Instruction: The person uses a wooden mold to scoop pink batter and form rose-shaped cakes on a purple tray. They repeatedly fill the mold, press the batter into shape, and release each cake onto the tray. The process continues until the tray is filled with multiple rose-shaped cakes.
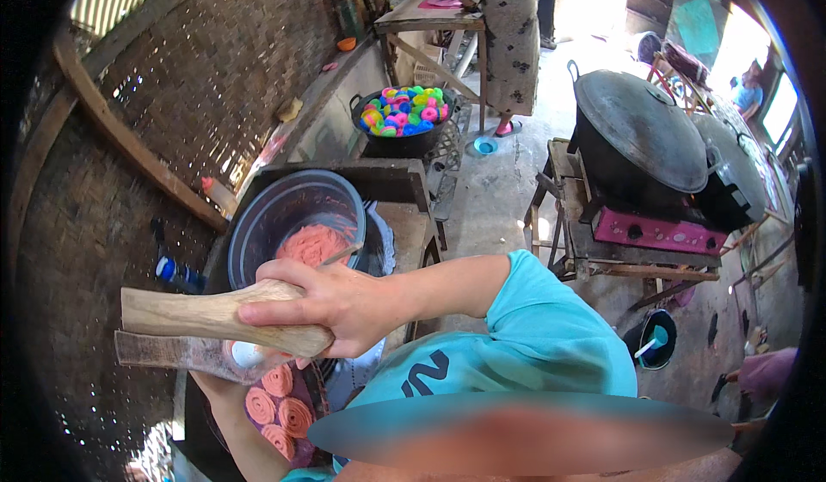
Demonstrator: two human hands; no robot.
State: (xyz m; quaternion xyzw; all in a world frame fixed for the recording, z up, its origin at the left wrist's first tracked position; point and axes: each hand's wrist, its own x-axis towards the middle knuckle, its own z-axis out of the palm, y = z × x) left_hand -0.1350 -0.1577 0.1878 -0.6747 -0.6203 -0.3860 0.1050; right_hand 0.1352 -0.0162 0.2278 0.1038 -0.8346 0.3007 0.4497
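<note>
My right hand is closed around a pale wooden block with a shaped handle. Just beneath lies a darker wooden piece with a white round part set in it, the two looking like halves of a hand press. Past my right knuckles juts a thin flat strip; whether I hold it is unclear. My left hand reaches up under the darker piece, its fingers hidden. Below are coiled pink dough spirals on a purple tray. Pink dough sits in a dark basin ahead.
A black pan of colourful moulds stands beyond the basin. On the right, a big lidded pot sits by a pink stove, with a dark bucket below. A person stands at a far table. A woven wall borders the left.
</note>
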